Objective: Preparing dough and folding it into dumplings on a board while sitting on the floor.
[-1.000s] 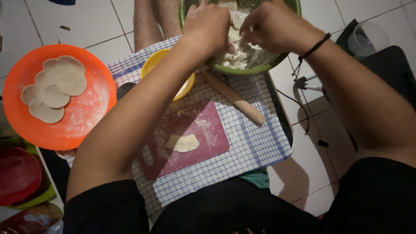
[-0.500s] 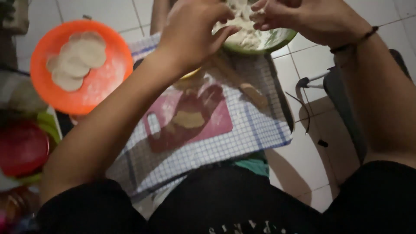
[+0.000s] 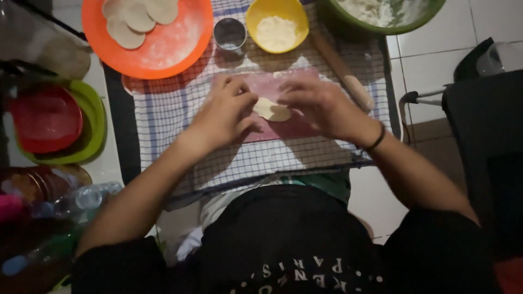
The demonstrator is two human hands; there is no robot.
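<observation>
A small flat piece of pale dough [image 3: 272, 111] lies on a pink cutting board [image 3: 289, 87] set on a checked cloth [image 3: 180, 120]. My left hand [image 3: 224, 113] and my right hand [image 3: 318, 104] rest on the board at either side of the dough, fingertips touching its edges. A wooden rolling pin [image 3: 343, 71] lies to the right of the board. A green bowl [image 3: 392, 24] of white dough sits at the top right. A yellow bowl [image 3: 275, 24] holds flour, with a round metal cutter [image 3: 230, 34] beside it.
An orange plate [image 3: 163, 46] at the top left carries several dough rounds [image 3: 139, 13]. A red dish [image 3: 46, 117] sits in a green container [image 3: 90, 136] on the left. Plastic bottles [image 3: 71, 201] lie at the lower left. Dark bags [image 3: 485, 125] stand on the right, on the white tiled floor.
Both hands came down from the green bowl to the pink board and now hold a dough piece there. The camera view shifted downward.
</observation>
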